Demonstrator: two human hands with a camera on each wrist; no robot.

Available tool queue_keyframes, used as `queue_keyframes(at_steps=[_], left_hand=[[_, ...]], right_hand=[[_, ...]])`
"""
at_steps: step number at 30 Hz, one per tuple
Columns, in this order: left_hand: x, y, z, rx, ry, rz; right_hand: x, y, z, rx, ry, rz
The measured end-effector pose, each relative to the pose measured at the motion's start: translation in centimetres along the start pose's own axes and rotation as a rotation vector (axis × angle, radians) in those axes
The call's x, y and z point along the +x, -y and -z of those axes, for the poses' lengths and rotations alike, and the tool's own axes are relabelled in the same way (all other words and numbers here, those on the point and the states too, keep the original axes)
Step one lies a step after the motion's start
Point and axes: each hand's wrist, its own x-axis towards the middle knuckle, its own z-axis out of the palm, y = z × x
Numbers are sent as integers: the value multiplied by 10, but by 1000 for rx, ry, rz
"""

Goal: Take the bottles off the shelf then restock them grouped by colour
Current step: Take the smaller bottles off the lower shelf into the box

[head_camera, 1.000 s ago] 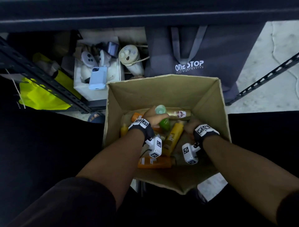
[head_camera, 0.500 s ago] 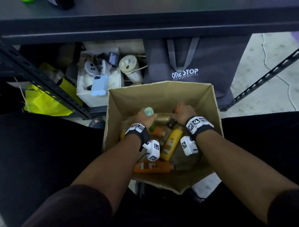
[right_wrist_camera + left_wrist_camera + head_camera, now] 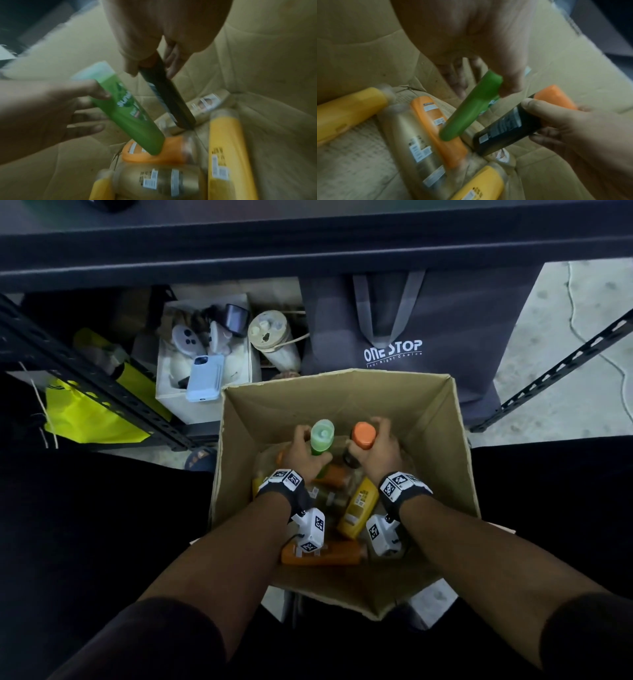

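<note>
An open cardboard box (image 3: 342,402) on the floor holds several yellow, orange and gold bottles lying flat. My left hand (image 3: 303,455) grips a green bottle (image 3: 321,440) with a pale cap, held upright above the pile. In the left wrist view the green bottle (image 3: 471,108) slants down from my left hand's fingers (image 3: 458,81). My right hand (image 3: 380,450) grips a black bottle (image 3: 351,460) with an orange cap (image 3: 364,434), close beside the green one. The right wrist view has the black bottle (image 3: 168,97) pinched between thumb and fingers. The dark shelf (image 3: 308,251) runs across the top.
Behind the box stand a grey "ONE STOP" bag (image 3: 394,337) and a white bin (image 3: 205,402) with a phone and controllers. A yellow bag (image 3: 92,412) lies left, behind a slanted black metal brace (image 3: 85,392). Another brace (image 3: 555,371) crosses the bare floor at right.
Both hands have risen from the pile. The right hand took hold of the black, orange-capped bottle and lifted it. The green bottle now stands upright and higher in the left hand.
</note>
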Motion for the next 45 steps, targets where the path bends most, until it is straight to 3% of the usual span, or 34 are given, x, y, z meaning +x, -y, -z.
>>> queue_keyframes(at_steps=[6,11,18,26,31,40,45], left_hand=[[7,5,-7,65,43,-31],[30,12,-13,120,42,7],[48,41,-33,24,100,68],[56,54,-32,-3,128,92],[46,51,-29,1,73,142],[15,37,-9,-27,80,123],[-2,20,5,-101,23,149]], right_hand=[[9,-21,-13,25,15,-48],[25,-31,-29,63,120,-70],[50,-48,-51,164,230,-151],[55,-53,-56,213,231,-170],[50,-52,-49,187,182,-158],[26,-38,-31,226,283,-105],[-1,-13,-32,311,232,-127]])
